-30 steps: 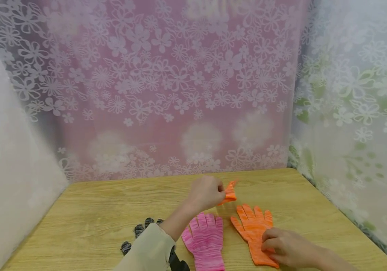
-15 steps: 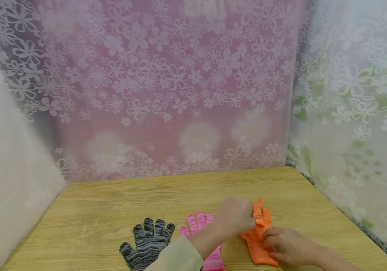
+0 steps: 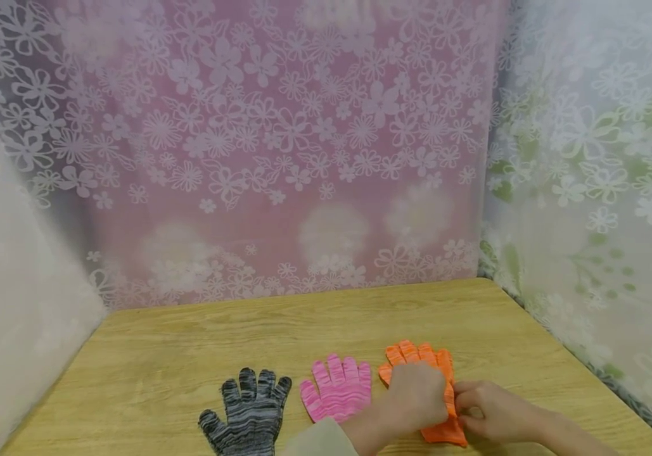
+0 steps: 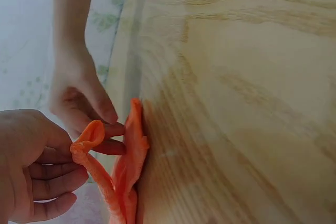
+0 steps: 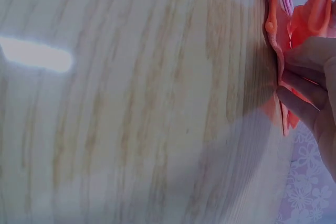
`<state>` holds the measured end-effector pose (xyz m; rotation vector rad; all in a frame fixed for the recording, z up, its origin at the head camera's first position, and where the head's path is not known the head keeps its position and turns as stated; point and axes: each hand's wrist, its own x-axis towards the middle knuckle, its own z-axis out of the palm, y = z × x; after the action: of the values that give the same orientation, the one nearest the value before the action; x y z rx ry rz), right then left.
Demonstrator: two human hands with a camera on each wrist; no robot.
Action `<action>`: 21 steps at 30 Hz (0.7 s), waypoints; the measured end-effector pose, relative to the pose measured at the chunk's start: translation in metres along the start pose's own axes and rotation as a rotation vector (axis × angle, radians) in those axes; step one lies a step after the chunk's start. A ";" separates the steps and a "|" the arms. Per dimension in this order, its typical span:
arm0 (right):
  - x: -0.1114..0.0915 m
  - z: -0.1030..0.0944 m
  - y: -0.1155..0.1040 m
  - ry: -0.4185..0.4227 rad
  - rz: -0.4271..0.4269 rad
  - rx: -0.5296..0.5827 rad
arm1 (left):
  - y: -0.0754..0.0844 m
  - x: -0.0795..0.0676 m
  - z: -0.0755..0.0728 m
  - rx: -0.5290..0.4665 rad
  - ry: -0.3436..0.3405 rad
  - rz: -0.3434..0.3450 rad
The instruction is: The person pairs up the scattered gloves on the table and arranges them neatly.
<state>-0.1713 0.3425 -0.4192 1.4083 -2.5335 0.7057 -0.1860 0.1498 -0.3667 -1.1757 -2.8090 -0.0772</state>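
Note:
Two orange knit gloves are stacked on the table, fingers pointing away. My left hand (image 3: 419,392) covers the middle of the upper orange glove (image 3: 415,352); in the left wrist view it pinches that glove's raised cuff (image 4: 88,139). Under it lies the lower orange glove (image 3: 445,436), its cuff showing below. At the right edge, my right hand (image 3: 491,408) has thumb and curled fingers on the orange fabric, seen close in the right wrist view (image 5: 310,82). To the left lie a pink glove (image 3: 339,389), partly behind my left forearm, and a black-grey striped glove (image 3: 251,415).
The gloves lie on a wood-grain table (image 3: 189,342). A pink flowered curtain (image 3: 291,158) hangs behind it, a pale sheet (image 3: 23,304) on the left and a flowered, green-leafed sheet (image 3: 599,209) on the right.
My left hand has carried the second orange glove right and down onto the first, then drawn its cuff toward me. My right hand has shifted slightly to the gloves' right edge.

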 end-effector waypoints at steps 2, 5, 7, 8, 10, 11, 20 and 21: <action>-0.001 0.000 0.001 0.009 -0.006 0.004 | 0.002 0.000 0.003 0.005 0.004 0.012; -0.001 0.000 0.003 0.029 0.007 0.026 | 0.006 0.001 0.007 0.067 0.016 0.022; -0.001 0.000 0.003 0.043 0.028 0.042 | 0.010 0.002 0.009 0.122 0.024 0.029; -0.001 -0.001 0.003 0.045 0.041 0.055 | 0.012 0.003 0.010 0.149 0.035 0.039; -0.001 -0.002 0.003 0.043 0.065 0.089 | 0.014 0.003 0.012 0.194 0.049 0.066; -0.001 -0.002 0.003 0.046 0.067 0.082 | 0.016 0.003 0.013 0.218 0.060 0.078; 0.000 -0.002 0.006 0.106 0.027 0.033 | 0.018 -0.001 0.024 0.210 0.029 0.200; 0.000 -0.002 0.006 0.116 0.028 0.032 | 0.019 -0.001 0.025 0.207 0.025 0.203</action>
<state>-0.1763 0.3463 -0.4193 1.3043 -2.4679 0.8114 -0.1735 0.1640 -0.3914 -1.3860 -2.5832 0.2066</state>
